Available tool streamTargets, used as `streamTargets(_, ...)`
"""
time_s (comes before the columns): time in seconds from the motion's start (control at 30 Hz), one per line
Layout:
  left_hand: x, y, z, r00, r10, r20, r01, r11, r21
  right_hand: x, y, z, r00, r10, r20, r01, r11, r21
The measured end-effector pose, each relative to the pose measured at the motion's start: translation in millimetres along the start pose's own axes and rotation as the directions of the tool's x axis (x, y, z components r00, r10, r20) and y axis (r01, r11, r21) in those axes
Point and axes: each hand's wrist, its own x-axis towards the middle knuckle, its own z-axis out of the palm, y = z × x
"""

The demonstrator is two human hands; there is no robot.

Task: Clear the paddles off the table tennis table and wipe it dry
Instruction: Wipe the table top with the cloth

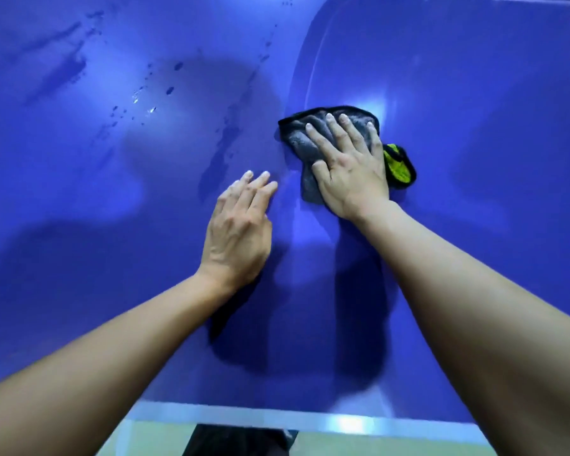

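The blue table tennis table (474,126) fills the view. A grey cloth (298,139) with a black hem and a yellow-green corner lies right of centre. My right hand (349,166) presses flat on it, fingers spread. My left hand (237,232) rests flat on the bare table just left of the cloth, holding nothing. Water drops and streaks (218,156) lie on the surface left of the cloth and further up left. No paddle is in view.
The table's white near edge (244,414) runs along the bottom, with greenish floor (152,439) and a dark object (241,439) below it. A faint white line (313,60) curves up the table above the cloth.
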Motion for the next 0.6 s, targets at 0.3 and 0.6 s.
streamTargets(0.3,-198,13,-22,0.991,-0.104,0.089,0.1,0.994,0.054,-228,-77,4,0.995,-0.102,-0.015,0.103,0.993,0.066)
streamTargets(0.6,-224,25,-44,0.972,-0.15,0.182,0.143,0.988,0.051,-306,-112,-2,0.998,-0.043,0.044,0.041,0.997,0.058)
